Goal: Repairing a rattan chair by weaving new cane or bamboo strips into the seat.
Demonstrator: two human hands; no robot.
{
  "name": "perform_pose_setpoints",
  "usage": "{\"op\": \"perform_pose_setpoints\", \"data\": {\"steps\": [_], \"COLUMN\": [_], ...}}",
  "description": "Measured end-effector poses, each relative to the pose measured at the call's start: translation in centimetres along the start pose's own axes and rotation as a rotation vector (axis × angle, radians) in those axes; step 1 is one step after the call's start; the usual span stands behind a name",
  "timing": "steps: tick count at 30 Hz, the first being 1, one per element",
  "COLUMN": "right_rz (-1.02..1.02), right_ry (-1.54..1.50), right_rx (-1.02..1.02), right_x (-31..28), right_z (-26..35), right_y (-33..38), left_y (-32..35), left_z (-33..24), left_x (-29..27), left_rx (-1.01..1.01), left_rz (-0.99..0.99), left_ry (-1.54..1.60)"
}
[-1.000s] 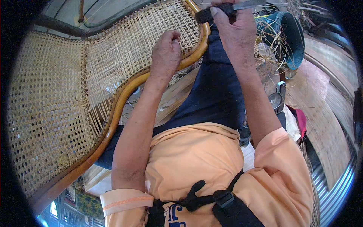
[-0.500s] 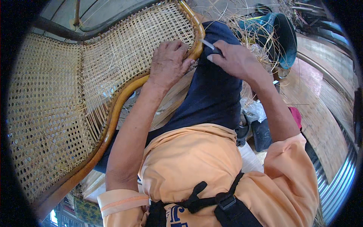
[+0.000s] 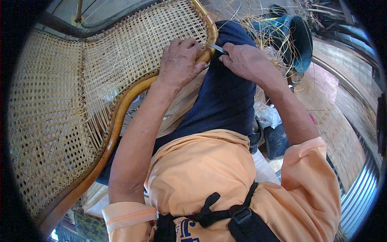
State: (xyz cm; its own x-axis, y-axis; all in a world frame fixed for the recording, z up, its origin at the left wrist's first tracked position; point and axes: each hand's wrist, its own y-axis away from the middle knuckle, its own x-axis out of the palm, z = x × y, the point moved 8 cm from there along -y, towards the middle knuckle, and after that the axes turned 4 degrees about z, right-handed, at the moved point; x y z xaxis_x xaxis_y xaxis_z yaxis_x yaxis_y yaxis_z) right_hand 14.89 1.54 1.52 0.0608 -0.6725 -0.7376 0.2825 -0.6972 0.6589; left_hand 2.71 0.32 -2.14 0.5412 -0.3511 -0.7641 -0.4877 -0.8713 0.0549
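Note:
A woven cane chair panel [image 3: 129,52] lies across my lap on the left, bordered by a curved, glossy brown rattan frame [image 3: 142,85]. My left hand [image 3: 180,60] is closed at the frame's bend near my knee, its thumb along the rail and its bent fingers over the webbing; the fingertips are partly hidden. My right hand [image 3: 246,63] is closed round a small knife [image 3: 217,48]. The knife's handle is hidden in the palm, and its pale blade points left, with the tip at the rail's outer edge. Dark trousers show beneath the blade.
Beyond my right hand a teal bucket [image 3: 300,44] lies tipped, with loose cane strands [image 3: 278,38] tangled around it. A clear plastic bag [image 3: 269,116] and a dark flat object [image 3: 276,141] sit by my right side. Wooden boards [image 3: 330,133] and corrugated metal [image 3: 358,181] are farther right.
The knife blade has shifted slightly left and down and now meets the rail, turned to show more of its flat. My left hand stays at the bend, its fingers slightly shifted.

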Motion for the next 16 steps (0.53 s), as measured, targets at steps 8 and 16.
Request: {"op": "perform_pose_setpoints", "data": {"steps": [8, 16], "right_rz": [-0.043, -0.033], "right_ry": [0.017, 0.058], "right_rx": [-0.034, -0.067], "right_x": [-0.4, -0.4], "right_z": [0.3, 0.9], "right_y": [0.3, 0.2], "left_y": [-0.2, -0.3], "left_z": [0.0, 0.0], "left_x": [0.0, 0.0], "left_rx": [0.010, 0.017], "left_rz": [-0.041, -0.029], "left_ry": [0.012, -0.007]}}
